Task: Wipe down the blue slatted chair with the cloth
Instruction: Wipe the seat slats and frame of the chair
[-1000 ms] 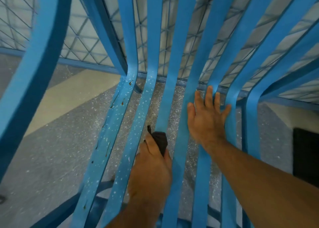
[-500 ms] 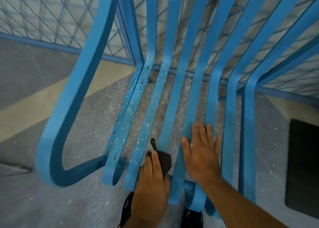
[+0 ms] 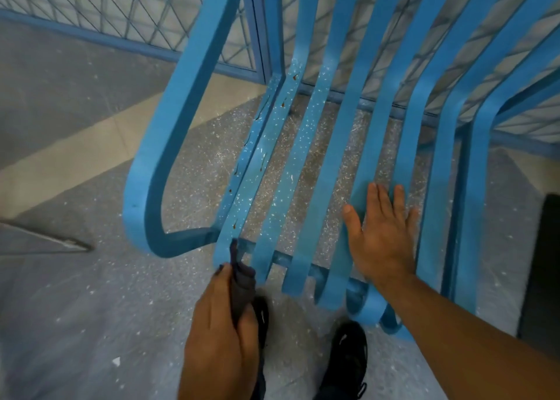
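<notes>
The blue slatted chair [image 3: 333, 145] fills the middle of the head view, its seat slats running toward me and curling down at the front edge. The two left slats are speckled white and carry small rust marks. My left hand [image 3: 222, 333] grips a dark grey cloth [image 3: 241, 281] bunched at the front end of the leftmost seat slat. My right hand [image 3: 383, 236] lies flat with straight fingers on the seat slats right of centre. The looped left armrest [image 3: 169, 121] curves down beside the seat.
Speckled grey floor [image 3: 91, 293] with a pale stripe lies below. A blue-framed wire mesh fence [image 3: 121, 8] stands close behind the chair. A dark mat [image 3: 542, 263] lies at the right edge. My black shoes [image 3: 348, 357] stand just before the chair's front.
The view has pulled back from the chair. My left hand dragged the cloth toward me and leftward, down to the front end of the leftmost slat. My right hand stays flat on the slats.
</notes>
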A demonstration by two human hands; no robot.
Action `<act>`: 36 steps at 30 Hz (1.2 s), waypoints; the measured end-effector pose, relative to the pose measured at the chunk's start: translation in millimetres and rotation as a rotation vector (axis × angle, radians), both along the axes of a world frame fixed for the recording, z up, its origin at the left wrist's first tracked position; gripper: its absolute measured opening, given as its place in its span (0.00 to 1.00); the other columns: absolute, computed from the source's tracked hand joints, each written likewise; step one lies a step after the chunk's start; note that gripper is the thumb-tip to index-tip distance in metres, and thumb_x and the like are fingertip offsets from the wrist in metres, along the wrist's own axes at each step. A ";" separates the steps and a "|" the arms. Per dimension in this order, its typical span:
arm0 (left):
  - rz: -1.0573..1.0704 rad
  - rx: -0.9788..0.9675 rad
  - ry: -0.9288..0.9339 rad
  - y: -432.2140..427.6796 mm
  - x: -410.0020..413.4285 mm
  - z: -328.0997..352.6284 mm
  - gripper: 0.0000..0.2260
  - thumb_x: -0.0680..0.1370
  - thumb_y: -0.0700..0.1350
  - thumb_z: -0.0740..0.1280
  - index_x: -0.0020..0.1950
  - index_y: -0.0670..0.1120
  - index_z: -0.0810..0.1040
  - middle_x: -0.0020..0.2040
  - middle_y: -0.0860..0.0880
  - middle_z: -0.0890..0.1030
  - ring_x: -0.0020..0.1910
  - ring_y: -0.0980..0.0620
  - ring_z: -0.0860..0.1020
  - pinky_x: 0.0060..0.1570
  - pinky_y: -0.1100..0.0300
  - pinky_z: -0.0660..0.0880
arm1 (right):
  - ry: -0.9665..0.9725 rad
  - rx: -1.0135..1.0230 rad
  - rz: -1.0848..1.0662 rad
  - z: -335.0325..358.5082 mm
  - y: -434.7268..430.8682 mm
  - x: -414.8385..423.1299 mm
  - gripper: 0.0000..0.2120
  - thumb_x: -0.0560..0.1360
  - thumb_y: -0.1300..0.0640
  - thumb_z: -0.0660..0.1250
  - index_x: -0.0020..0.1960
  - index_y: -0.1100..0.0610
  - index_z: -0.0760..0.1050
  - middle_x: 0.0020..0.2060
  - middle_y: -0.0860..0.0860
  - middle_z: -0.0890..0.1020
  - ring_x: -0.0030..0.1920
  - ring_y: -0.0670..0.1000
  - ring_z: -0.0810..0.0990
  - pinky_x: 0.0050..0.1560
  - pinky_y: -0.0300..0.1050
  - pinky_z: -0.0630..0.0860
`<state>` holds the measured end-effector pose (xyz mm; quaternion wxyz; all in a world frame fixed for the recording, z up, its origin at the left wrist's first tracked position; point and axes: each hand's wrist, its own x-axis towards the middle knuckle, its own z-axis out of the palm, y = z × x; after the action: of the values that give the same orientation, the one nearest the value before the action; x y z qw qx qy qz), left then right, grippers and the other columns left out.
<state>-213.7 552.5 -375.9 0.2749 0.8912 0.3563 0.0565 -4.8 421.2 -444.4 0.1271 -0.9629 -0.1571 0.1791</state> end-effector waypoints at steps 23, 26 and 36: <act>-0.037 0.044 0.291 14.0 119.5 -56.8 0.35 0.78 0.64 0.44 0.79 0.44 0.53 0.73 0.44 0.67 0.69 0.45 0.69 0.62 0.47 0.71 | -0.053 -0.011 0.021 -4.5 -1.0 -0.2 0.42 0.76 0.31 0.34 0.80 0.58 0.49 0.78 0.54 0.59 0.79 0.53 0.38 0.78 0.58 0.39; -0.153 0.090 0.237 13.0 94.8 -65.5 0.30 0.80 0.60 0.50 0.78 0.45 0.55 0.73 0.42 0.67 0.68 0.42 0.69 0.62 0.46 0.72 | -0.051 -0.005 0.026 -2.4 -0.8 -0.3 0.42 0.76 0.32 0.33 0.80 0.58 0.49 0.78 0.54 0.59 0.79 0.53 0.38 0.78 0.58 0.39; 0.106 -0.047 0.353 21.9 145.7 -55.5 0.25 0.79 0.66 0.50 0.59 0.46 0.69 0.48 0.47 0.79 0.45 0.45 0.79 0.40 0.52 0.74 | -0.144 -0.043 0.047 -11.8 0.5 -1.4 0.37 0.79 0.35 0.38 0.79 0.58 0.54 0.78 0.55 0.58 0.79 0.59 0.45 0.76 0.65 0.45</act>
<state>-68.0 574.4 -431.4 0.2255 0.8607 0.4465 -0.0946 -6.3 421.8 -456.2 0.0905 -0.9718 -0.1846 0.1157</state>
